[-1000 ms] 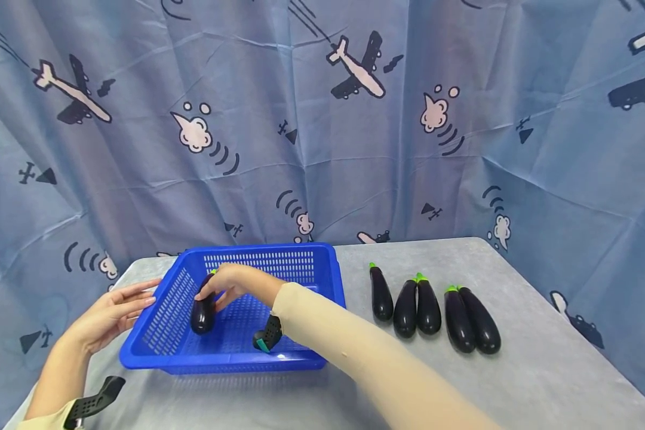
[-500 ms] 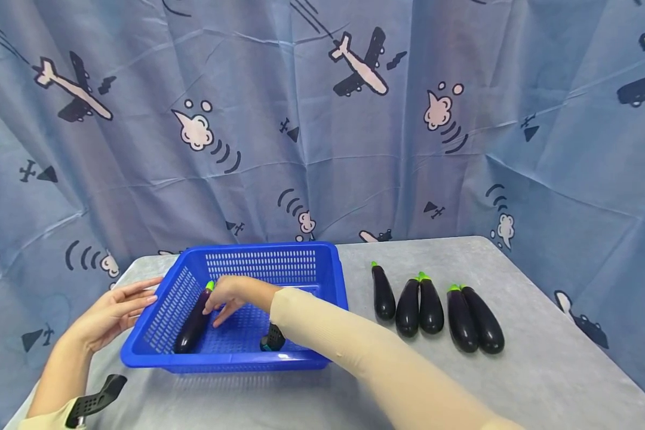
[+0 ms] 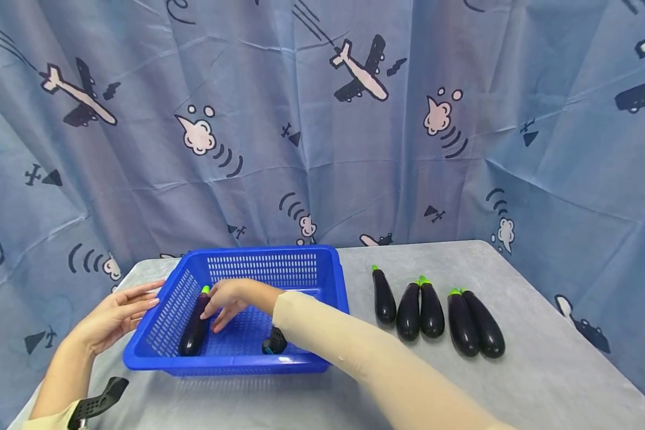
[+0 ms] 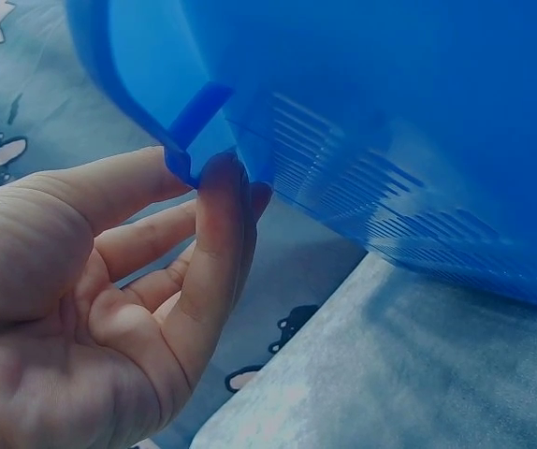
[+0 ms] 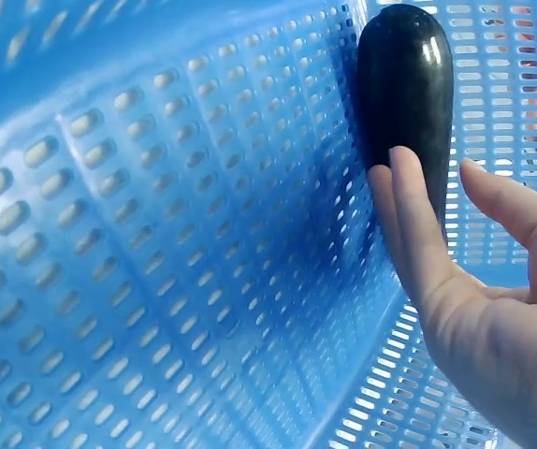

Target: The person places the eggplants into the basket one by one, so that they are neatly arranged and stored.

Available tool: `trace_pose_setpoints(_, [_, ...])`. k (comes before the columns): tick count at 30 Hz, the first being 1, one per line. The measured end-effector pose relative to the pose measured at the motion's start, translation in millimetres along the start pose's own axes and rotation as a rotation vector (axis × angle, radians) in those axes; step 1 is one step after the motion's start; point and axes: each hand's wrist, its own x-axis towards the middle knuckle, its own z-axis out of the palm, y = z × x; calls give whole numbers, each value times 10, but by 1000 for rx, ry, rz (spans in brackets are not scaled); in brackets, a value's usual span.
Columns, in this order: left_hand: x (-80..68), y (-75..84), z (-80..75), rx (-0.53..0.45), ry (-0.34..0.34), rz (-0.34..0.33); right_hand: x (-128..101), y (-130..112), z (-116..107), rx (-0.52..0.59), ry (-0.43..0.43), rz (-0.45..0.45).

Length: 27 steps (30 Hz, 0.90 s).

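Head view, from the left: the left hand (image 3: pixel 110 316) lies with fingers straight and spread, its fingertips (image 3: pixel 149 303) against the outer left wall of the blue basket (image 3: pixel 312 280). The left wrist view shows the same hand (image 4: pixel 91 318) with its fingertips touching the underside of the basket's rim (image 4: pixel 180 154); nothing is curled round or pinched.

Inside the basket, along its left wall, lies an eggplant (image 3: pixel 194 327), green stem pointing away from the person, dark body toward the near edge. The right hand (image 3: pixel 231 298) is reached across into the basket, fingers relaxed and extended, just beside the eggplant's stem end. In the right wrist view the straight fingers (image 5: pixel 418 234) rest against the side of the eggplant (image 5: pixel 406 84), which lies along the perforated basket wall (image 5: pixel 156 234); the thumb stands apart and the hand grips nothing. A pale sleeve (image 3: pixel 355 352) covers the right forearm.

To the right of the basket, on the grey table (image 3: pixel 543 370), five more eggplants (image 3: pixel 432 310) lie in a row, stems away from the person: one alone, then two pairs touching. A blue curtain (image 3: pixel 322 119) printed with aeroplanes hangs behind.
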Motion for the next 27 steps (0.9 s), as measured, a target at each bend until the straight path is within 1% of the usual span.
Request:
trace_pose_setpoints(6, [0,-8,-8,7,9,-12,-76,-58,-21,-92,-10,11])
trace_pose_setpoints(12, [2,-7,-8,0,-17,6,-135,-89,-72,-122,-32,-6])
trace_pose_setpoints(16, [4,-15,-8,4,-28,15,-190,-102,-125,-149,-26,-11])
trace_pose_setpoints(19, [2,-14,-6,8,-26,13,-242,-124,-170,-181,-19,-12])
trace_pose_setpoints(23, [-6,-7,4,23,1,-4,-304,-157,-218,-221,-26,-16])
trace_pose_setpoints(27, [-6,-1,16,36,5,-5,-353,-182,-251,-253,-30,-13])
